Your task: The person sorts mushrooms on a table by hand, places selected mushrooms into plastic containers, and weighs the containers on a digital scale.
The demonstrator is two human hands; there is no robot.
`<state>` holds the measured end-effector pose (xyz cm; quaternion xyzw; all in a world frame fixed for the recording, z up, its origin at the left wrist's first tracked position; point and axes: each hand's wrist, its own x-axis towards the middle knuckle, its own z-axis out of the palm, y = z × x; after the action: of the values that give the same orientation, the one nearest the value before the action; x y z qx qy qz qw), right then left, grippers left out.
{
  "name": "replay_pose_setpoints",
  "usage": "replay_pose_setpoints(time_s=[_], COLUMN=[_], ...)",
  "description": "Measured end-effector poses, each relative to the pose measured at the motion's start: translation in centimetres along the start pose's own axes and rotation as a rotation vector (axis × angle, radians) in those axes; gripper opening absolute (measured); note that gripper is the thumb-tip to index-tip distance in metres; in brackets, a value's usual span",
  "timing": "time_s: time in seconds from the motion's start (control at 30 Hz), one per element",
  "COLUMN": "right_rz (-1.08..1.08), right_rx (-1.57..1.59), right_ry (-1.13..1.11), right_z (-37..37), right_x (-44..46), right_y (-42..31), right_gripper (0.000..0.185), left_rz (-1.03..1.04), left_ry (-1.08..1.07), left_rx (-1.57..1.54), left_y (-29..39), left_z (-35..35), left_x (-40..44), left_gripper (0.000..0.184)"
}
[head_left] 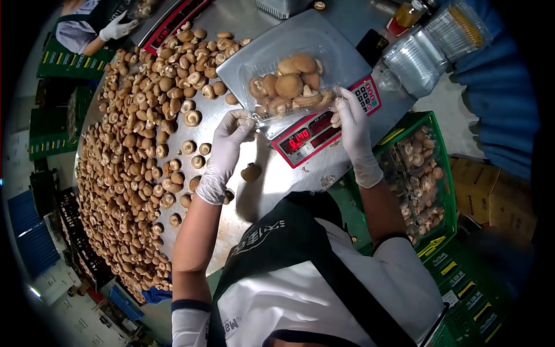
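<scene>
Both my hands wear white gloves and grip a clear plastic container (248, 75) with several brown mushrooms (289, 85) in it. My left hand (232, 133) pinches the near left corner. At the near right corner, the fingers of my right hand (351, 118) close on the rim. The container is over the metal plate of a digital scale (352, 61); whether it rests on the plate I cannot tell. Red digits light up on the scale's red front panel (300, 139). One loose mushroom (251, 172) lies on the table near my left wrist.
A large heap of mushrooms (133, 168) covers the left of the metal table. Stacked clear containers (419, 61) stand at the back right. A green crate (448, 191) beside me holds packed mushrooms. Another person's gloved hand (118, 27) is near a second red scale (173, 26).
</scene>
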<state>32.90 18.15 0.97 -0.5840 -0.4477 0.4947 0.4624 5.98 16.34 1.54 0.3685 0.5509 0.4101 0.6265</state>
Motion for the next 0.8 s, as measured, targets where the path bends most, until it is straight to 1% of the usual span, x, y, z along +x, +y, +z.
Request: replay_pose_setpoints(time_s=[0.03, 0.07, 0.1, 0.13, 0.23, 0.27, 0.3, 0.37, 0.4, 0.43, 0.5, 0.57, 0.63, 0.7, 0.77, 0.8], right_rz=[0.048, 0.037, 0.000, -0.038, -0.103, -0.117, -0.083, -0.009, 0.072, 0.073, 0.037, 0.031, 0.027, 0.036, 0.036, 0.033], right_rx=[0.016, 0.069, 0.075, 0.081, 0.148, 0.178, 0.183, 0.190, 0.179, 0.224, 0.352, 0.387, 0.402, 0.400, 0.402, 0.373], right_ry=[-0.010, 0.021, 0.006, -0.008, -0.045, -0.059, -0.051, -0.038, 0.025, 0.117, 0.188, 0.257, 0.341, 0.372, 0.400, 0.393], right_z=[0.3, 0.7, 0.6, 0.6, 0.4, 0.3, 0.2, -0.4, -0.9, -1.4, -3.9, -5.7, -6.6, -6.8, -6.9, -6.9], right_x=[-0.2, -0.1, 0.1, 0.4, 1.8, 2.2, 2.3, 2.3, 2.2, 1.8, 2.0, 1.3, 0.0, -1.2, -1.8, -2.0], right_y=[0.1, 0.2, 0.2, 0.2, 1.0, 1.2, 0.9, -0.2, -0.8, -1.1, 1.7, 3.5, 4.2, 4.5, 4.6, 5.2], right_gripper=[0.036, 0.036, 0.036, 0.036, 0.038, 0.038, 0.039, 0.041, 0.044, 0.048, 0.049, 0.052, 0.054, 0.055, 0.056, 0.056], left_rz=[-0.024, -0.047, -0.071, -0.063, -0.032, -0.049, -0.051, -0.136, -0.182, -0.165, -0.103, 0.011, 0.117, 0.319, 0.479, 0.521], left_ry=[0.016, 0.031, 0.047, 0.070, 0.046, 0.104, 0.070, -0.033, -0.016, 0.011, 0.173, 0.338, 0.465, 0.513, 0.424, 0.434], left_rx=[-0.060, -0.120, -0.180, -0.140, -0.268, -0.293, -0.325, -0.242, -0.171, -0.074, 0.118, 0.174, 0.292, 0.338, 0.503, 0.598], left_y=[-0.1, -0.1, 0.1, 0.3, -0.6, -1.0, -1.4, -1.7, -1.2, -1.1, -2.3, -0.9, 1.3, 3.9, 5.5, 6.4], left_z=[0.1, 0.3, 0.6, 1.1, 1.5, 2.1, 2.1, 2.0, 2.2, 1.6, -1.7, -4.1, -5.9, -6.0, -6.9, -6.1], left_x=[0.0, -0.1, -0.1, -0.1, -0.1, -0.7, -1.2, -2.5, -3.4, -4.2, -4.1, -4.2, -3.5, -2.7, -0.9, -0.2], left_gripper=[0.019, 0.016, 0.013, 0.009, 0.010, 0.012, 0.011, 0.015, 0.022, 0.029, 0.036, 0.041, 0.040, 0.040, 0.042, 0.043])
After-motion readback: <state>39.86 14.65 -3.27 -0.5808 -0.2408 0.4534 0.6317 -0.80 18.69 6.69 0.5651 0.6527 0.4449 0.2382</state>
